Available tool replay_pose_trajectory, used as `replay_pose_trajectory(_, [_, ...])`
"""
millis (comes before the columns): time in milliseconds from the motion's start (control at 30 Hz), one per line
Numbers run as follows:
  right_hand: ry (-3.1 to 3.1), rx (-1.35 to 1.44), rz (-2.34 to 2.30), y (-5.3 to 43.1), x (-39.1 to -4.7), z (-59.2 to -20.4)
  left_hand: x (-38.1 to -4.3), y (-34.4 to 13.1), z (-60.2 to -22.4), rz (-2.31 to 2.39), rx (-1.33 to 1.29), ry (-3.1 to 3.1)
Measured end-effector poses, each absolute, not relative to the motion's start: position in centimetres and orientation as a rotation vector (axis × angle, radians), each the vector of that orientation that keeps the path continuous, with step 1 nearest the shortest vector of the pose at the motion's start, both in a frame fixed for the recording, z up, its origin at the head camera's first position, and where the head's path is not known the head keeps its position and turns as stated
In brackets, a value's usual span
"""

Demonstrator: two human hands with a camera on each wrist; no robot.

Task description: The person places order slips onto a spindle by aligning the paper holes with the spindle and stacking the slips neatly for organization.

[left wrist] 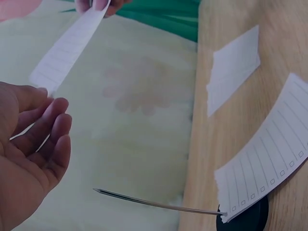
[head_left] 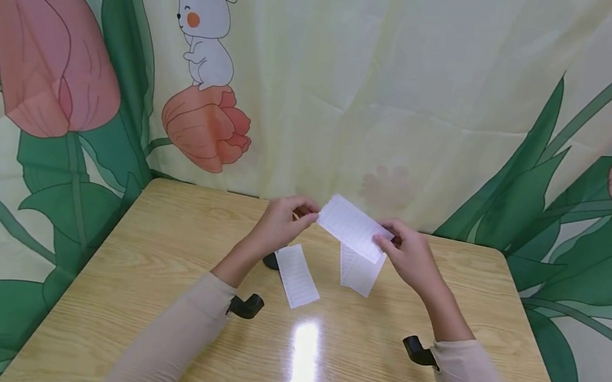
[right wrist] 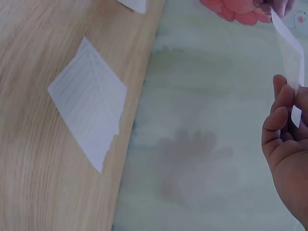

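Observation:
A lined white paper slip is held in the air over the far part of the table. My left hand pinches its left end between thumb and fingertips. At the other end, my right hand grips it with thumb and curled fingers. Below the left hand stands a paper spike with a black round base and a thin pointed metal rod. A checklist slip with small boxes lies across that base; whether the rod pierces it I cannot tell. Overlapping lined slips lie below the right hand.
The wooden table ends at a hanging curtain with printed tulips and a rabbit. Black wrist mounts stick out from both sleeves. A bright light reflection lies on the tabletop between the forearms.

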State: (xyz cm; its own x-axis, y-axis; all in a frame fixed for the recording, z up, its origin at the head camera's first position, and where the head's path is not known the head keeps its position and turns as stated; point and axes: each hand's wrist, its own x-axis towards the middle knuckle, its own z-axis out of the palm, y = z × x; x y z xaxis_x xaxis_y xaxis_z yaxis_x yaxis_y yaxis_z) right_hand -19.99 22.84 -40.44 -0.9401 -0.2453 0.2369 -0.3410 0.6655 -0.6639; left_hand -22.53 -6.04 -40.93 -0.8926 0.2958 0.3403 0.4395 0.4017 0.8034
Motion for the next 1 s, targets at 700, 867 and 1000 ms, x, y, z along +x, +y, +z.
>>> replay_pose_trajectory(700, [-2.668,0.428,1.489,18.8,-19.5,-43.6,-23.4,-8.6,-40.4,-1.536,-0.550,-2.588])
replay_pose_trajectory(867, [-2.664,0.415,1.531,17.8,-19.5,-44.3,-23.7,-9.3,-40.5,-1.485,-0.540,-2.630])
replay_pose_trajectory(1000, [-2.663,0.404,1.574,17.2,-19.3,-45.1,-23.8,-9.7,-40.8,-1.439,-0.535,-2.683])
